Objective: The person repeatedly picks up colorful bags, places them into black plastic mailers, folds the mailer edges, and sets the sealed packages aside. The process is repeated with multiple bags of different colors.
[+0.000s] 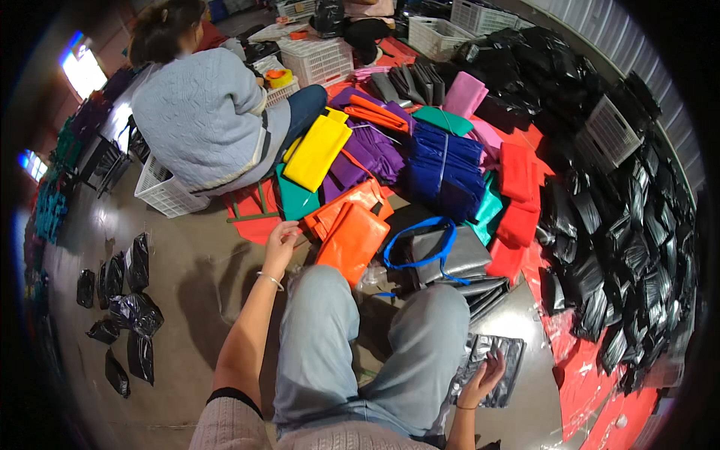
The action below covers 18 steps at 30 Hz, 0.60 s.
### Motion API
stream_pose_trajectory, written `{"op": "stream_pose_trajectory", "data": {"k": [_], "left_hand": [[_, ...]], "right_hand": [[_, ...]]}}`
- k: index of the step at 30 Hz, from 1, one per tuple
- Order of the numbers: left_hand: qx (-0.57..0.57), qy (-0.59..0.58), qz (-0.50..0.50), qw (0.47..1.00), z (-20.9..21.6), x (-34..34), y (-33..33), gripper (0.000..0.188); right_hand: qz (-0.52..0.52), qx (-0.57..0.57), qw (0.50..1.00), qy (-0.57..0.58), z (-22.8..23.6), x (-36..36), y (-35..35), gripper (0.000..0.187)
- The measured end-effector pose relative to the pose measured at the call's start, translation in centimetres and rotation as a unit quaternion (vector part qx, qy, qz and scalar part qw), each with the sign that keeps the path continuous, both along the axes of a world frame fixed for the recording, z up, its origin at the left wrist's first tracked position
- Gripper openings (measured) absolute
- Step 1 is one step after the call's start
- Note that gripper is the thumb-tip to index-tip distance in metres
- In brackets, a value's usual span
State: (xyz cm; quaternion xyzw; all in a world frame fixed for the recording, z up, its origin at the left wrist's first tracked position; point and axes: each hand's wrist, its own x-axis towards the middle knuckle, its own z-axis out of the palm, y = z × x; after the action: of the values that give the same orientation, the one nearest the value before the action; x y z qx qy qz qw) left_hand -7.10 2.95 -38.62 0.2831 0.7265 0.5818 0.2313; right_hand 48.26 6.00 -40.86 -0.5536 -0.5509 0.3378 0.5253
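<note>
My left hand (280,241) reaches forward beside my knee, fingers loosely stretched and holding nothing. Its fingertips are close to the folded orange plastic sheets (352,240); whether they touch cannot be told. Low on my right, my right hand (484,379) has its fingers apart over a flat black plastic bag (502,367) on the floor. A blue strap (450,247) loops over folded dark grey sheets (450,259) in front of my right knee. Left of the blue bundle (444,169) lie purple sheets (367,154) and a yellow folded packet (318,150).
Another person in a grey sweater (199,112) sits at the upper left by a white crate (166,191). Black wrapped packets (615,262) pile up along the right side. Several small black packages (136,315) lie on the floor to the left. Red sheets (517,195) stand front right.
</note>
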Motion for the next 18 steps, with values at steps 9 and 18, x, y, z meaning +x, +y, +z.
{"op": "stream_pose_trajectory", "data": {"k": [9, 18], "left_hand": [[-0.32, -0.024, 0.066, 0.945, -22.6, -18.2, 13.6, 0.083], [0.03, -0.366, 0.224, 0.903, -32.5, -27.7, 23.8, 0.077]], "right_hand": [[0.414, 0.134, 0.898, -0.06, 10.4, -21.7, 7.8, 0.043], [0.414, -0.045, 0.895, -0.159, 5.3, -23.1, 12.3, 0.045]]}}
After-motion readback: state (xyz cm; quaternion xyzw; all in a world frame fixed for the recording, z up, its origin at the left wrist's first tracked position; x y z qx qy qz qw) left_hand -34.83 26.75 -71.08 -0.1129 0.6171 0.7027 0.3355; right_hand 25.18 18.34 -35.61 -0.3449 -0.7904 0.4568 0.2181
